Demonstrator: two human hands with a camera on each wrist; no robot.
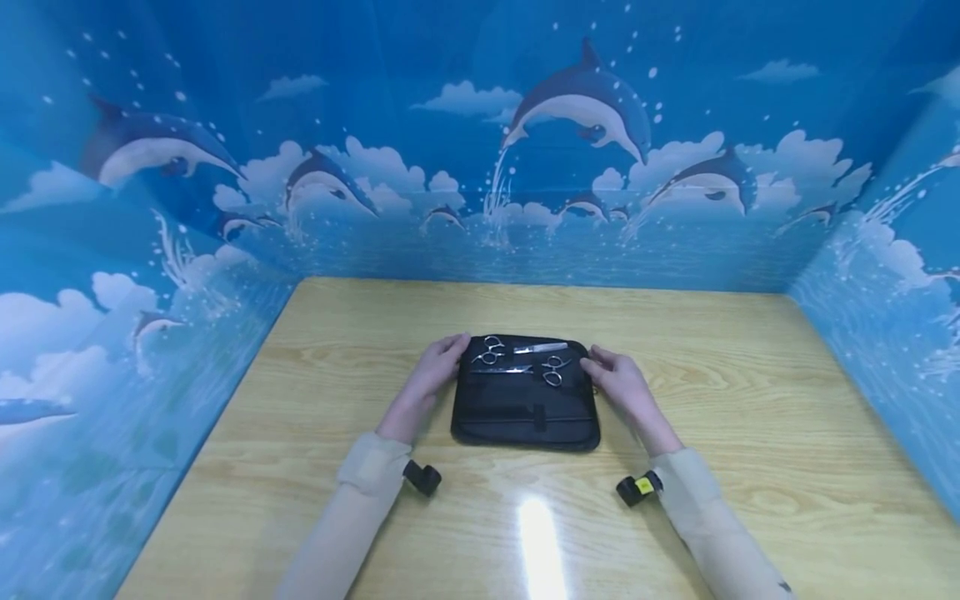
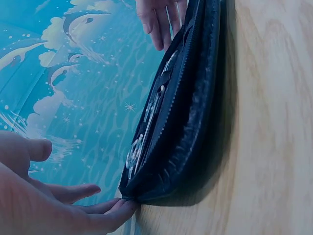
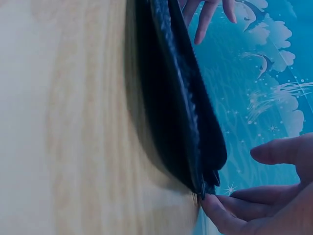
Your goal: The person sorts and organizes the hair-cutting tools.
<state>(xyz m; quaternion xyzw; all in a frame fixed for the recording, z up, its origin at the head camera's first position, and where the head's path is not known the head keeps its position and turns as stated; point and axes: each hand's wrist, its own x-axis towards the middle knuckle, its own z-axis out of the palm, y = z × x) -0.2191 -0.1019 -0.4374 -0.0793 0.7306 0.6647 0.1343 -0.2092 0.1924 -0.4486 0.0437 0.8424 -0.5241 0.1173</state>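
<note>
A black zip case (image 1: 495, 400) lies open on the wooden table, with two pairs of silver scissors (image 1: 552, 363) strapped in its upper half. At its upper left corner is the left hand (image 1: 435, 367); in the left wrist view that hand (image 2: 63, 200) touches the case's corner (image 2: 161, 181) with relaxed fingertips, thumb apart. The right hand (image 1: 618, 379) is at the upper right side. Seen from the right wrist, its fingertips touch the corner of the case (image 3: 171, 122) near the zip end, and the thumb of this hand (image 3: 274, 196) stands away.
The wooden table (image 1: 750, 400) extends around the case. Blue cloth walls (image 1: 420, 242) printed with dolphins and clouds stand behind it and at both sides. A bright light reflection lies on the table's near part. Each wrist wears a small black camera (image 1: 422, 478).
</note>
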